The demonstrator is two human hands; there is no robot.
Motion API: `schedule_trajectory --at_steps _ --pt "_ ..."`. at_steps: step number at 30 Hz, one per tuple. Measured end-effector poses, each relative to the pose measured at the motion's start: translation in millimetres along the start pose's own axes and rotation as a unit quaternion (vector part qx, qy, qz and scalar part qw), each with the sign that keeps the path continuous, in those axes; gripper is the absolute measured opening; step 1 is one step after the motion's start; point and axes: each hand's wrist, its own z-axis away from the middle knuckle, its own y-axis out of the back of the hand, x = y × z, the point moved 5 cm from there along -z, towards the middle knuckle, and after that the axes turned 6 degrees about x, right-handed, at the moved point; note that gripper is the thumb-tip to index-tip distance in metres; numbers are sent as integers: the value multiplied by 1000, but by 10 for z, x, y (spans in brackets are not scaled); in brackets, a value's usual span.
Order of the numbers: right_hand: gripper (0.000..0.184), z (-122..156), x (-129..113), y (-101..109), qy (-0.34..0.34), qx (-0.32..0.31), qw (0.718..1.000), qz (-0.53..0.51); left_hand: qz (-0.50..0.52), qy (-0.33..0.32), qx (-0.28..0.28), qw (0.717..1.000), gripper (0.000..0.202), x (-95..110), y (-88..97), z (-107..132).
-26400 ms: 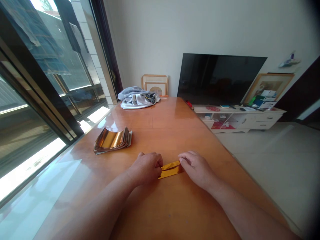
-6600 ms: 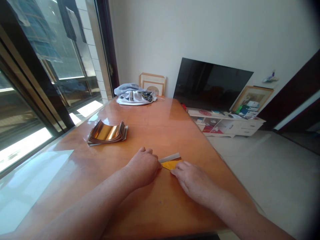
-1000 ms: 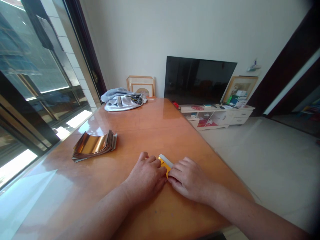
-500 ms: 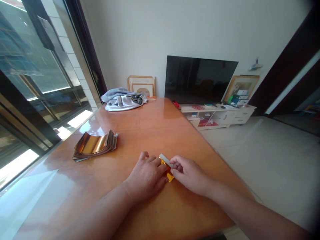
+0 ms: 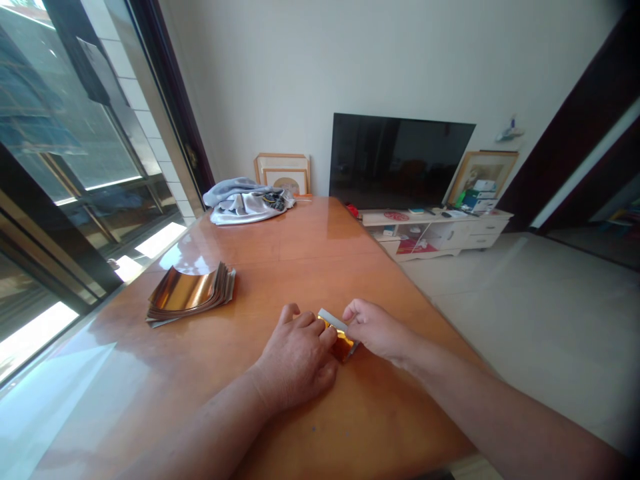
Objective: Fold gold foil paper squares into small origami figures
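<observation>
My left hand point(image 5: 295, 360) presses flat and my right hand point(image 5: 374, 327) pinches the gold foil point(image 5: 343, 345), which could slip if I push too hard.

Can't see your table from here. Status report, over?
Left hand pressing folded gold foil; right hand pinching its right end, white strip along it. Stack of foil sheets apart, to the left.
</observation>
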Motion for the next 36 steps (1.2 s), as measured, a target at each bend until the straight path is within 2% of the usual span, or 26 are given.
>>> schedule_trajectory --at_steps 2,8,14,21,31,36 --pt "14 -5 3 8 4 2 1000 19 -7 -9 2 1000 10 5 -15 -2" --pt "3 25 42 37 40 -7 993 107 -7 -19 4 1000 15 10 -46 4" --pt "13 10 78 25 71 -22 989 130 5 -7 5 1000 13 7 -23 12" --pt "17 -33 9 55 -9 -24 999 25 -8 7 8 1000 15 39 10 -14" --pt "19 -59 48 77 -39 -26 999 -20 -11 9 35 999 17 71 -66 -39" --pt "12 -59 24 133 -38 -31 998 -39 -8 19 30 999 16 79 -52 -50"
